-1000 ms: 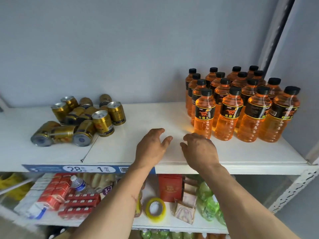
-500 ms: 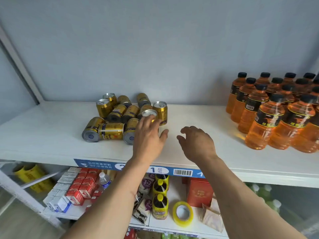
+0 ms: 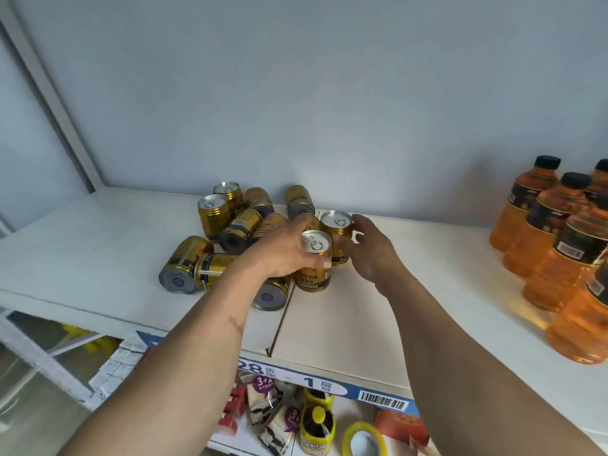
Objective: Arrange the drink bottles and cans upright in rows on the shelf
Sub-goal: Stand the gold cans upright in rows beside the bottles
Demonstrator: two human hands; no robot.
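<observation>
Both hands have reached the gold cans since a moment ago. Left hand (image 3: pixel 283 248) grips the front upright can (image 3: pixel 313 263), fingers curled round its rim. Right hand (image 3: pixel 368 250), fingers spread loosely, nearly touches the upright can behind (image 3: pixel 336 236). Bare shelf (image 3: pixel 345 307) lies right of them; toppled cans (image 3: pixel 197 264) lie left.

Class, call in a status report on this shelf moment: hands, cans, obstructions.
Left hand grips upright gold can. Right hand open beside second upright can. Toppled cans crowd the left; orange bottles stand apart.
</observation>
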